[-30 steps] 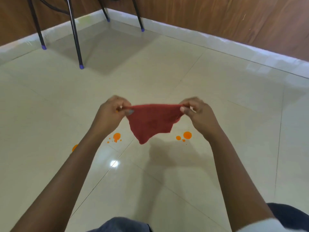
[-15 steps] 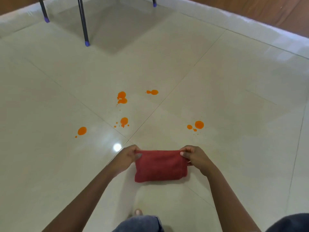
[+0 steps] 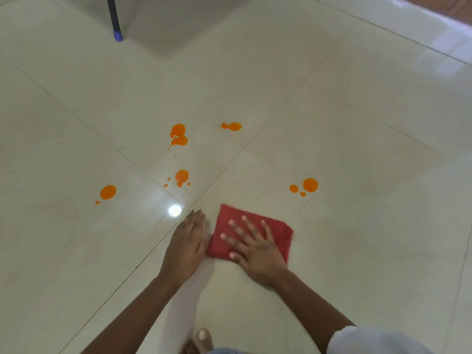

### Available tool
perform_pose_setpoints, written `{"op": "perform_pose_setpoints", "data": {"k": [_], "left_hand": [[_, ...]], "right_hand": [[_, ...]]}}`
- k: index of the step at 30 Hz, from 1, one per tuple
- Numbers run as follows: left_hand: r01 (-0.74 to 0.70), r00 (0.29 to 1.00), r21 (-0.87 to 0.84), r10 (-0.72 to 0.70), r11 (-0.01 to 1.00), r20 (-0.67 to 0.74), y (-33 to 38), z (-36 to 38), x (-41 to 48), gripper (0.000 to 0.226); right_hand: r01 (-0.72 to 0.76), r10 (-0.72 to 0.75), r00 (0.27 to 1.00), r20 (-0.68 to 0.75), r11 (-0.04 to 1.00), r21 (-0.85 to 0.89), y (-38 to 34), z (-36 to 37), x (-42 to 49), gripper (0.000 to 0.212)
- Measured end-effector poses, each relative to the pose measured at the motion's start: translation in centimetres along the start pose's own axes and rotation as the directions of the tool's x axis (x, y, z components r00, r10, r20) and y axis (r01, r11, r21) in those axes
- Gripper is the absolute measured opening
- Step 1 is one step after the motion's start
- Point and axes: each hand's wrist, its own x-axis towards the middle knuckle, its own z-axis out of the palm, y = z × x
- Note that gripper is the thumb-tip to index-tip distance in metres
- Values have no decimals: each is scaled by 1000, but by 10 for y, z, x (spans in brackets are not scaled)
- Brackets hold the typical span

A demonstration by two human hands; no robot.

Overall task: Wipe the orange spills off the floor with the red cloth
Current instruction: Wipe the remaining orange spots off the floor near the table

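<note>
The folded red cloth lies flat on the cream tiled floor. My right hand presses on it with fingers spread straight. Flat on the tile beside the cloth's left edge rests my left hand, fingers straight. Several orange spills dot the floor beyond the cloth: one at the right, one at the far left, one just left of the tile joint, a double blot farther back, and a small one behind.
A black chair leg with a blue foot stands at the back left. The white skirting and wall run along the far right. My toe and knee show at the bottom edge.
The cloth went from hanging stretched between both hands to lying folded on the floor. Both hands let go of its corners; the right now presses flat on it, the left rests beside it.
</note>
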Motion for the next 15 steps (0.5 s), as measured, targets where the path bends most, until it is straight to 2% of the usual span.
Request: {"op": "perform_pose_setpoints", "data": {"k": [1, 3, 4, 5, 6, 9, 12, 15], "left_hand": [[-47, 998, 22, 46, 999, 36, -1, -1, 2, 64], [-126, 988, 48, 121, 991, 97, 1, 2, 12, 64], [-169, 978, 66, 159, 983, 132, 2, 5, 20, 66], [-221, 963, 101, 201, 970, 183, 6, 10, 34, 69], [-272, 944, 143, 234, 952, 233, 10, 15, 47, 74], [-367, 904, 242, 283, 898, 320, 24, 26, 89, 94], [-366, 899, 279, 260, 888, 352, 32, 37, 116, 117], [-350, 900, 326, 219, 878, 377, 35, 47, 129, 127]], "right_hand": [[-176, 178, 983, -34, 983, 44, 8, -2, 5, 49], [-496, 521, 850, -75, 840, 222, 24, -10, 4, 58], [-583, 620, 783, -54, 761, 285, 29, -14, 2, 64], [-618, 659, 752, -37, 723, 309, 35, -15, 1, 67], [-611, 655, 754, -56, 730, 305, 39, -18, -1, 66], [-516, 541, 829, -138, 837, 183, 59, -17, 2, 51], [-466, 485, 849, -209, 874, 135, 69, 2, -4, 52], [-616, 648, 735, -198, 761, 205, 88, 9, -33, 52]]}}
